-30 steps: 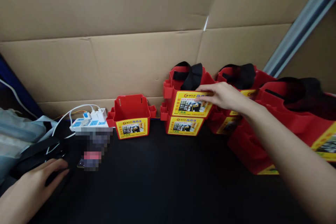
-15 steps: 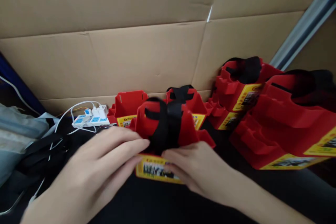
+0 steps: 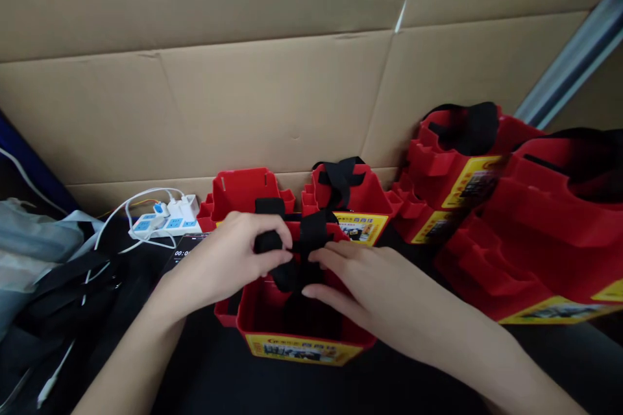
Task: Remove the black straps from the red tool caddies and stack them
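In front of me a red plastic tool box with a yellow printed label stands on the black surface, its opening facing up at me. A black strap is fixed at its back wall and hangs in loops over the opening. My left hand is closed around a bunched end of that strap at the left. From the right, my right hand has curled fingers on the strap's middle, with the thumb lower down. Dark folds hide exactly how the right fingertips grip it.
Two similar red boxes, one without a strap and one strapped, stand behind. Stacked red boxes fill the right. A white power strip with cables, a phone and plastic bags lie left. A cardboard wall rises behind.
Both hands have moved from the box's front rim onto the strap, and the left now grasps its bunched end. The box's opening now shows more from above.
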`<action>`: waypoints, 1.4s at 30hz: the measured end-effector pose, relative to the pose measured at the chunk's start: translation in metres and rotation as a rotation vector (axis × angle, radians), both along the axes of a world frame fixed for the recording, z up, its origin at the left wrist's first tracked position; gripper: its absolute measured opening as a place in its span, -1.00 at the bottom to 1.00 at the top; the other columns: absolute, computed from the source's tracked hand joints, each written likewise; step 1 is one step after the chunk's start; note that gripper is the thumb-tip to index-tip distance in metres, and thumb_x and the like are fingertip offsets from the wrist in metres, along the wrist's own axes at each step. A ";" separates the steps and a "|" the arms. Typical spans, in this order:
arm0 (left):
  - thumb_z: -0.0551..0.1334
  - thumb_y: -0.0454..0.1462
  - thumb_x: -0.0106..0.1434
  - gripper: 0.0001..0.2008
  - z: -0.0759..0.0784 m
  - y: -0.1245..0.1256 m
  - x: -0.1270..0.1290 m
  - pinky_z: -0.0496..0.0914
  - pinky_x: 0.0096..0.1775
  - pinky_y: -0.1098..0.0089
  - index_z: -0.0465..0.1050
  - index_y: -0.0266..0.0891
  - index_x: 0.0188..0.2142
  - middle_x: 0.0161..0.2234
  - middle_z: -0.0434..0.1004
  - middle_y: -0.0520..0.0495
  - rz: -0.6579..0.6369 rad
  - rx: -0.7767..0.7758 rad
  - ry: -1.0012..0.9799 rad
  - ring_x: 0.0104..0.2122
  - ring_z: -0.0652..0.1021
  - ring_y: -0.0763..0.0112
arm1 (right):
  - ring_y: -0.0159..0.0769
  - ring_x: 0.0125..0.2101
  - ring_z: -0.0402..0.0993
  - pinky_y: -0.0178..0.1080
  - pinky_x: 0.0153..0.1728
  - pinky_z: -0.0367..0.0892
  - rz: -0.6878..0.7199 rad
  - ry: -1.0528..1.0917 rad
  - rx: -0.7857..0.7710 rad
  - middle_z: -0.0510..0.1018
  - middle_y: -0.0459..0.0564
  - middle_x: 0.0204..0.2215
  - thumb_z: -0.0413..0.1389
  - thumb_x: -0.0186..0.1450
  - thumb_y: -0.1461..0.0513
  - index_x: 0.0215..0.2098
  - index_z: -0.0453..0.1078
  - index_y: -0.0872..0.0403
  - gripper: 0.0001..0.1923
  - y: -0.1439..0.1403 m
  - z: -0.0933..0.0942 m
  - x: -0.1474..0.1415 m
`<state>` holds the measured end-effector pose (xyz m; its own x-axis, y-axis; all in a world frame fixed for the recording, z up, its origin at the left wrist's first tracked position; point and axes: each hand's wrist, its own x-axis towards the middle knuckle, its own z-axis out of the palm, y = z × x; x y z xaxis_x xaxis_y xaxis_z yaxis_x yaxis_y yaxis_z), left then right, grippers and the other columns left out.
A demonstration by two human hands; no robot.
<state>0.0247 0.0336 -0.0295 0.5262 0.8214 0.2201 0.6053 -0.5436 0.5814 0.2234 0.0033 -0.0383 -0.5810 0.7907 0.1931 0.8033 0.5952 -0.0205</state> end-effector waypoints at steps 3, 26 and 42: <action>0.28 -0.21 0.07 -0.85 0.004 0.002 0.004 0.37 -0.57 0.55 0.43 -0.21 -0.36 -0.46 0.49 0.05 0.032 -0.166 -0.552 -0.58 0.47 0.53 | -0.27 -0.50 0.45 -0.29 -0.54 0.22 -0.004 -0.001 -0.063 0.52 -0.05 -0.46 0.07 0.19 0.03 -0.34 0.39 0.08 -0.71 0.010 0.004 -0.008; 0.25 -0.15 0.07 -0.70 -0.002 0.019 -0.004 0.36 -0.59 0.54 0.33 -0.23 -0.22 -0.50 0.46 0.04 -0.190 -0.505 -0.171 -0.56 0.52 0.46 | -0.36 -0.40 0.51 -0.45 -0.64 0.35 0.101 1.555 -0.716 0.48 -0.06 -0.38 0.04 0.23 0.10 -0.35 0.24 0.09 -0.79 0.049 -0.001 -0.007; 0.22 -0.07 0.10 -0.65 -0.022 0.029 0.012 0.37 -0.53 0.50 0.23 -0.22 -0.23 -0.33 0.45 -0.04 0.217 -0.010 -0.624 -0.51 0.50 0.48 | -0.37 -0.37 0.45 -0.29 -0.35 0.35 0.085 0.926 -0.403 0.53 0.03 -0.28 -0.13 0.27 0.29 0.14 -0.06 0.10 -0.54 0.035 -0.011 -0.015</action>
<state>0.0369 0.0628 -0.0513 0.1249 0.8981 0.4216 0.2482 -0.4397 0.8632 0.2082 0.0386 -0.0491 -0.3951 0.8595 0.3242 0.3249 0.4609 -0.8259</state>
